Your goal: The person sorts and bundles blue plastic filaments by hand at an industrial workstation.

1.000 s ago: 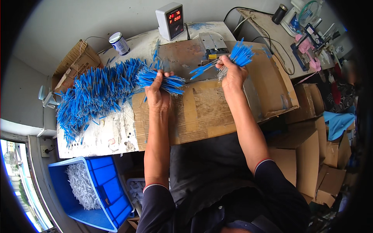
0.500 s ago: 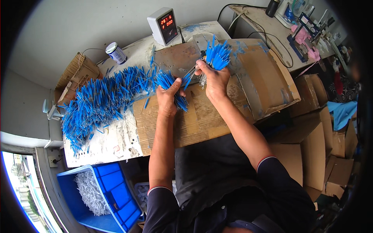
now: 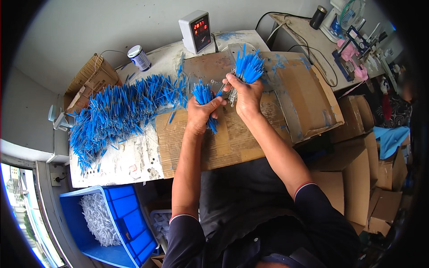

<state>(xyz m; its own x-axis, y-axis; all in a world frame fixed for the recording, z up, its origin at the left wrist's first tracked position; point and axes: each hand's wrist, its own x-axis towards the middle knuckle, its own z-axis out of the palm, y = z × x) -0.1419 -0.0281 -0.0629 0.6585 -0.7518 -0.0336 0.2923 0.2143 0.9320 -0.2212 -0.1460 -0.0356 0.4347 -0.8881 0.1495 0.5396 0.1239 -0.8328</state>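
My left hand (image 3: 203,112) is closed around a bundle of thin blue-bristled wire brushes (image 3: 203,93), whose blue ends stick out above and below my fist. To its right, my right hand (image 3: 246,91) grips a second bundle of the same brushes (image 3: 249,66), blue ends fanned upward and looped wire ends hanging below. Between my hands, a few wire stems cross from one to the other, at my right fingertips. On the table's left side lies a large heap of loose blue brushes (image 3: 120,107).
A display box with red digits (image 3: 195,32) stands at the back, near a round tin (image 3: 139,58). Cardboard (image 3: 214,149) covers the table under my hands. At lower left is a blue crate (image 3: 129,219) of whitish pieces; cardboard boxes (image 3: 344,165) pile at right.
My left hand and its bundle have shifted slightly right, closer to my right hand. The red digits on the display box have changed. My right hand has hardly moved.
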